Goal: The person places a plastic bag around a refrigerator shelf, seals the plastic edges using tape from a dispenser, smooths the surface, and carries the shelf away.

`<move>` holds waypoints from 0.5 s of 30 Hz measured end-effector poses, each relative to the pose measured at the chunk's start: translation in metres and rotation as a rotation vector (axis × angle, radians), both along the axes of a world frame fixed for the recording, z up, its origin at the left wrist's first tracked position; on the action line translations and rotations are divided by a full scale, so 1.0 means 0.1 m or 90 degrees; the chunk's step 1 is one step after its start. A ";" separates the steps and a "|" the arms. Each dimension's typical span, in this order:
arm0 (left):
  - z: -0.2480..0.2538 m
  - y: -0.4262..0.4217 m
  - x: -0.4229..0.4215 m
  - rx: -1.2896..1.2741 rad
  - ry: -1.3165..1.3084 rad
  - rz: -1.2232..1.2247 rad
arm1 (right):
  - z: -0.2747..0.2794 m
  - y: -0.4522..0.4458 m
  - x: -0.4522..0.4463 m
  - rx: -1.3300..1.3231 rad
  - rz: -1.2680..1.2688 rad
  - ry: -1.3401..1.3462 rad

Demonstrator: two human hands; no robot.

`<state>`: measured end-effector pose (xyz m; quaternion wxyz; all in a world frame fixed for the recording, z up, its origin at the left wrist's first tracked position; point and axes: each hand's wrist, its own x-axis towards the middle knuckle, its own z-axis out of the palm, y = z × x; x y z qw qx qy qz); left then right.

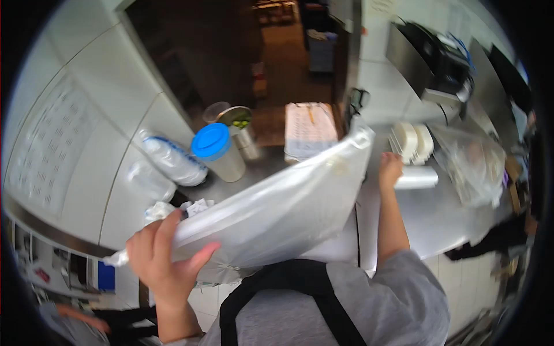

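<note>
A large sheet-like piece of translucent plastic (277,213), perhaps a bag, stretches slantwise across the counter in front of my body. My left hand (158,259) grips its lower left end, fingers over the rolled edge and thumb sticking out along the front. The plastic's upper right corner rises near my right hand (390,171), which is closed just to the right of it. What those fingers hold, if anything, I cannot make out. Beside my right hand lies a white roll (416,177) on the steel counter, below stacked white round-ended containers (412,142).
Along the back stand a tub with a blue lid (211,140), a metal canister (245,138) and a clipboard with papers (310,131). Wrapped plastic packs (173,158) lean left; a clear bag (470,164) sits right. Other people (75,323) are at the edges.
</note>
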<state>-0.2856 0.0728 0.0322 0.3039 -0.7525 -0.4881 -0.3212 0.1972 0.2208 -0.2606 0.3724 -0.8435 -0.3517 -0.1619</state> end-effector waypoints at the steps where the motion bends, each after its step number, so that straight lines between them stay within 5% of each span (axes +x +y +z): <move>1: -0.01 0.02 -0.01 0.009 -0.011 0.030 | 0.15 0.01 0.04 0.136 0.086 -0.041; 4: -0.03 0.08 -0.03 0.011 -0.044 -0.036 | 1.42 -0.31 -0.62 0.456 0.322 0.142; 8: 0.01 0.13 -0.04 0.063 -0.023 -0.089 | 2.49 -0.91 -1.56 0.649 0.650 -0.088; 10: 0.02 0.14 -0.05 0.055 -0.027 -0.123 | 2.60 -1.19 -1.95 0.643 0.979 0.039; 12: 0.03 0.15 -0.10 0.025 -0.067 -0.169 | 2.66 -1.38 -2.27 0.421 1.286 0.212; 15: 0.08 0.10 -0.14 -0.044 -0.117 -0.240 | 2.67 -1.44 -2.63 0.225 1.330 0.203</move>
